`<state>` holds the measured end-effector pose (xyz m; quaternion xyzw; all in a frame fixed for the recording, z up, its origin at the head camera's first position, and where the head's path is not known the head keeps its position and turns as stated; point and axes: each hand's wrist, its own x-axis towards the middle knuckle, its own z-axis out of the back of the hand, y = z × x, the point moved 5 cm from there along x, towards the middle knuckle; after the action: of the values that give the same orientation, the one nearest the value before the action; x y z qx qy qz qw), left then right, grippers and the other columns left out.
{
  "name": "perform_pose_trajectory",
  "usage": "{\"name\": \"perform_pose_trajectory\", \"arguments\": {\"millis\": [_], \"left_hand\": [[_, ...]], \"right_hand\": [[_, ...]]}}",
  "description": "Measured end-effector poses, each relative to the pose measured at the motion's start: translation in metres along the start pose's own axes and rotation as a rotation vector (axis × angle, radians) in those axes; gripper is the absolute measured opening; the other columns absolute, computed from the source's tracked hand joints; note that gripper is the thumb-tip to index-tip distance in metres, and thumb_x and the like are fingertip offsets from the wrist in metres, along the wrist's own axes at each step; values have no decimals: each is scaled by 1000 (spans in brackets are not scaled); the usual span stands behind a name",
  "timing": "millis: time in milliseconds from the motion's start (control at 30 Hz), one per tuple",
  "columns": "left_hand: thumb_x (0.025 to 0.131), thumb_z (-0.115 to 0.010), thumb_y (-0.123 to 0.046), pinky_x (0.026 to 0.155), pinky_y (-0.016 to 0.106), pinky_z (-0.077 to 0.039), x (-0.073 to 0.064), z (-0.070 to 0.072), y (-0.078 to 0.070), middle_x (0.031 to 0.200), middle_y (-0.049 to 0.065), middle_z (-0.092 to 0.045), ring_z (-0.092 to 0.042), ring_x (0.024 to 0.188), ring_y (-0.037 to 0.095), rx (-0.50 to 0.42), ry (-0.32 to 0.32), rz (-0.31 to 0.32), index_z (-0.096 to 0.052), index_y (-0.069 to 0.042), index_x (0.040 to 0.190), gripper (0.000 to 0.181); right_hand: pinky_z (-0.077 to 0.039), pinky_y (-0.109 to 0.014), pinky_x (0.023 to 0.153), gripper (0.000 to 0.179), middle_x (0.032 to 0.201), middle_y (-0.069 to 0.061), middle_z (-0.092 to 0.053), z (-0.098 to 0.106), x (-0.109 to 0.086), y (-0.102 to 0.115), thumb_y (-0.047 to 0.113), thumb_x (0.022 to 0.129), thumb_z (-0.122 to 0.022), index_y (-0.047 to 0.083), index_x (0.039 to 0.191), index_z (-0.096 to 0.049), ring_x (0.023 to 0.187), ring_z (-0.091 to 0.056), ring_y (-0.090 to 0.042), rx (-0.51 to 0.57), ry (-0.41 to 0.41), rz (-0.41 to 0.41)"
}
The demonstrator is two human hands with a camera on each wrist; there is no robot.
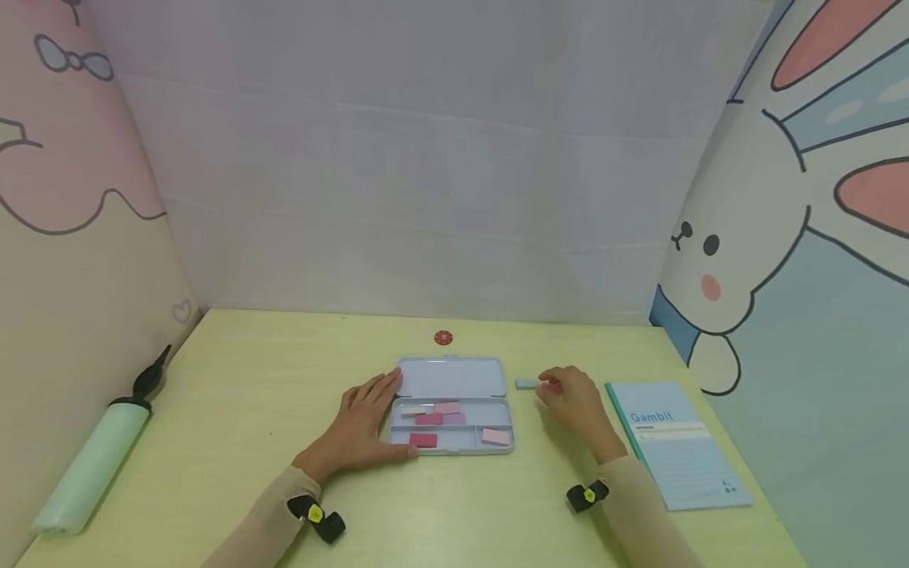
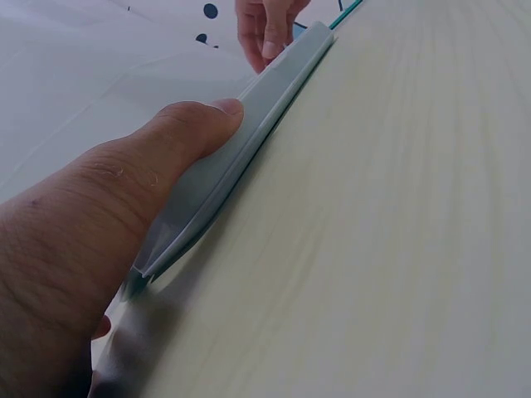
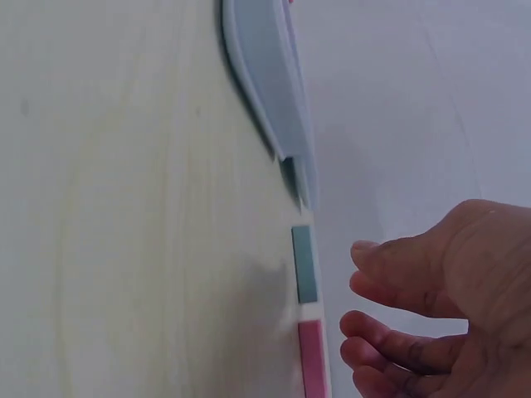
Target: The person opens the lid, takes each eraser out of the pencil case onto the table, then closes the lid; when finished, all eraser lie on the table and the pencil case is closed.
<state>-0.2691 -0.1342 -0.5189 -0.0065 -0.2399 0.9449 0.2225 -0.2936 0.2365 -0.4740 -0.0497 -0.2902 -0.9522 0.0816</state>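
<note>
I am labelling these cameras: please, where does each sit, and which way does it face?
Head: on the head, facing forward and down at the pale blue rectangular plastic case; left hand, right hand and beige sleeves show.
Left wrist: worn there, facing along the case's near edge; both hands show.
Right wrist: worn there, facing a teal rectangular block; right hand shows.
Both wrist views share the case.

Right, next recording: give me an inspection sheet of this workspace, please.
Surface: pale yellow tabletop.
Job's things: open case holding coloured blocks; blue-green block and pink block outside it, to its right.
Clutter: red disc behind the case, Gambit notebook at right, pale green pump at left.
Hands: left hand touches the case's left side; right hand beside the pink block, apparently holding nothing.
Cables: nothing seen.
Surroundings: white backdrop, cartoon-printed side walls.
</note>
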Motion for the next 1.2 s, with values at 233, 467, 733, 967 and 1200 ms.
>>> {"name": "perform_pose_trajectory", "arguments": {"millis": [233,467,733,967,1200], "left_hand": [[77,-76,-77,125,69,-23,0,1,0,182,5,-24,-25,166,38,5,-4,-6,-26,-11,172,126],[76,-76,-79,125,69,-24,1,0,1,182,3,-23,-24,166,37,16,-1,-3,-26,-13,172,127],[76,-76,-80,125,69,-24,1,-1,2,182,3,-23,-24,166,37,21,12,9,-25,-13,172,128],[75,-77,-79,125,69,-23,1,0,2,182,4,-23,-24,166,38,9,9,8,-26,-12,172,128],[75,-77,-79,124,68,-23,2,0,2,182,4,-23,-24,166,37,5,10,6,-25,-12,172,129]], "right_hand": [[-54,-56,96,13,116,-15,-76,-7,-26,42,11,97,-77,7,109,-80,108,-69,-35,51,46,136],[-50,-54,101,5,111,-10,-72,-17,-41,59,8,90,-82,11,86,-82,111,-64,-31,78,89,106],[-50,-50,98,9,101,-8,-74,-27,-44,63,12,84,-90,9,79,-84,100,-63,-25,40,64,61],[-40,-64,116,12,97,-11,-76,-25,-43,70,9,81,-91,7,73,-81,103,-67,-32,55,31,62],[-46,-51,96,16,104,-11,-76,-22,-46,78,9,77,-93,11,68,-79,106,-63,-31,25,6,75]]}}
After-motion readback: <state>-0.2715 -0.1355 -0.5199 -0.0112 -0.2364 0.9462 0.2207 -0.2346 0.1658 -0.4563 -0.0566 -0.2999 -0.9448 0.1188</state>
